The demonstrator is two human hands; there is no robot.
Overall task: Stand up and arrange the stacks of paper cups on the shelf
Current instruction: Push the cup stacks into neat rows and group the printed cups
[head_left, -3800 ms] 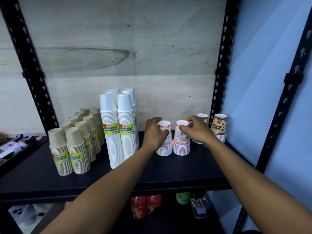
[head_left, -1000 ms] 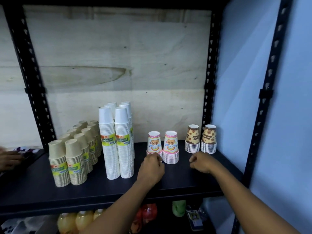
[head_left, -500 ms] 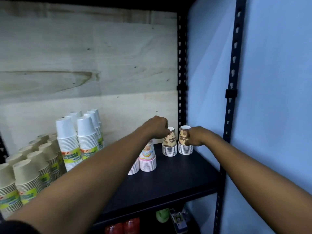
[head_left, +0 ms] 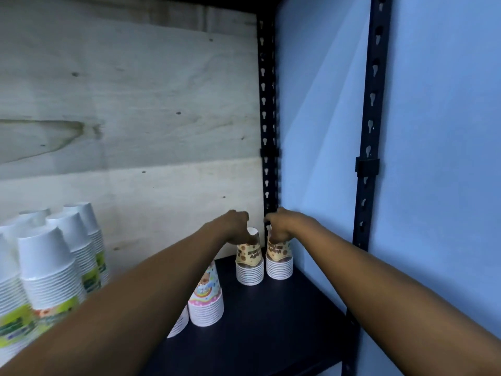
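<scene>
Two short stacks of brown-patterned paper cups stand at the back right corner of the black shelf (head_left: 271,321). My left hand (head_left: 234,226) grips the top of the left brown stack (head_left: 249,267). The top of the right brown stack (head_left: 279,263) is gripped by my right hand (head_left: 280,226). Both stacks are upright and side by side. In front of them stands a pink-patterned stack (head_left: 207,302), with a second one mostly hidden behind my left forearm.
Tall white cup stacks (head_left: 48,270) with green labels fill the left side. A plywood back panel (head_left: 135,118) closes the shelf. Black perforated uprights (head_left: 268,104) and a blue wall (head_left: 433,158) bound the right.
Both hands left the shelf front by the pink stacks and reached to the back right corner, closing over the tops of the brown stacks. The view turned right and moved closer.
</scene>
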